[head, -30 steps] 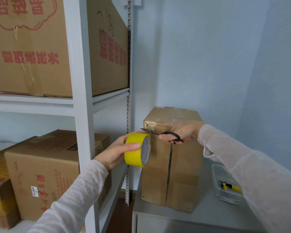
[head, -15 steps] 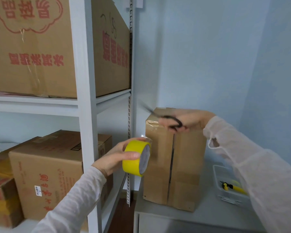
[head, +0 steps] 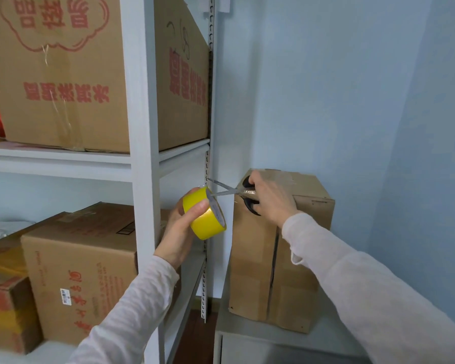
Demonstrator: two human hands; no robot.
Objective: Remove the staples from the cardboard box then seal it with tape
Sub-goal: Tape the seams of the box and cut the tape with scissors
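Left hand (head: 179, 232) clasps the tape roll (head: 205, 214); right hand (head: 271, 198) works open scissors (head: 229, 191) beside the cardboard box (head: 279, 248). Risk: blades nick the thumb (very close).

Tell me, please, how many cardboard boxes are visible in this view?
4. One tall box stands on the grey cabinet at right; one large box on the upper shelf; one box on the lower shelf; one smaller box at far left. Others may be hidden.
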